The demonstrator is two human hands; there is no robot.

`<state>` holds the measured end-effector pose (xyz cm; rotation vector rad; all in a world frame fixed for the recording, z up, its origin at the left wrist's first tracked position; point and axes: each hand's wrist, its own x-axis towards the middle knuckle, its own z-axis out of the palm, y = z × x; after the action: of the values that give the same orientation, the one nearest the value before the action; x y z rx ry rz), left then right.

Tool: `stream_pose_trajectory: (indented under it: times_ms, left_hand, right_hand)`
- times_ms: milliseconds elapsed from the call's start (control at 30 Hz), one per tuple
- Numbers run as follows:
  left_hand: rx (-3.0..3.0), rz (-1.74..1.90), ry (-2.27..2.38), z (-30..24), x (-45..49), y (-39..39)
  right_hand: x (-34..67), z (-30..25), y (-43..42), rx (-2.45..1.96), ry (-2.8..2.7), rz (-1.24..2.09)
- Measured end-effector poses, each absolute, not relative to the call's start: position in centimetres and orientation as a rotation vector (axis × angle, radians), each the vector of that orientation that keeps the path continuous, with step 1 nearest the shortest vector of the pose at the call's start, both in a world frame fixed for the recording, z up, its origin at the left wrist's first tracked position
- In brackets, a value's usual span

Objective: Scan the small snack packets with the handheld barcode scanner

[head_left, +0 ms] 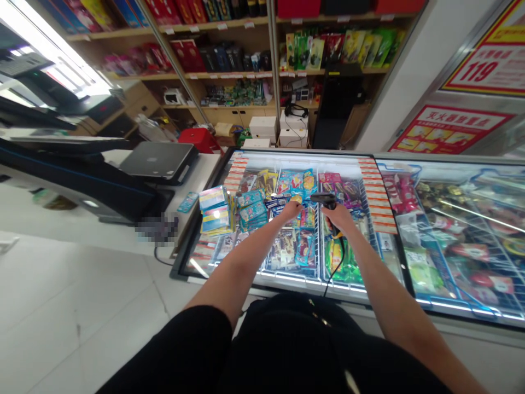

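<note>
My right hand [335, 214] is wrapped round the grip of a black barcode scanner [323, 197], whose head points left. A black cable [341, 256] runs down from it. My left hand [292, 209] is closed at the near edge of a small blue-and-yellow packet [297, 199], facing the scanner; the fingertips are too small to see clearly. On the freezer's glass to the left lie a stack of teal packets [251, 210] and a taller stack of light-blue and yellow packets [215, 210]. Wrapped ice creams [284, 249] show in wire baskets beneath the glass.
A single blue packet [188, 202] lies on the white counter at left, near a grey laptop-like device [158, 160] and a black monitor [82, 178]. Another freezer [463, 314] adjoins on the right. Stocked shelves [229, 75] and white boxes [263, 127] stand behind.
</note>
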<state>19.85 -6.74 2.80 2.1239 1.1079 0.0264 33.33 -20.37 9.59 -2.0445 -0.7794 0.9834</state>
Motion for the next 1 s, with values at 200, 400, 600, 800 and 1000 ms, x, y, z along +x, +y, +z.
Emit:
stream_pose_trajectory:
  times_ms: [200, 400, 600, 800, 1000]
  left_hand:
    - [1.639, 0.191, 1.185, 4.4, 17.4, -4.5]
    - [1.578, 0.261, 1.251, 5.5, 14.8, -3.4]
    - [1.564, 0.223, 1.244, 6.0, 13.3, -2.8]
    - [1.665, 0.194, 1.255, 5.5, 12.7, -2.1]
    - [1.788, 0.164, 1.282, 4.3, 12.7, -1.5]
  right_hand:
    - [30.8, 10.8, -19.3, -2.030, -0.805, 0.988]
    - [28.5, 11.5, -18.4, -2.053, -0.845, 0.982]
    - [27.2, 11.4, -17.7, -2.101, -0.940, 0.948]
    - [26.2, 11.9, -17.7, -2.128, -0.935, 0.932]
    - [26.0, 11.6, -17.9, -2.082, -0.920, 0.969]
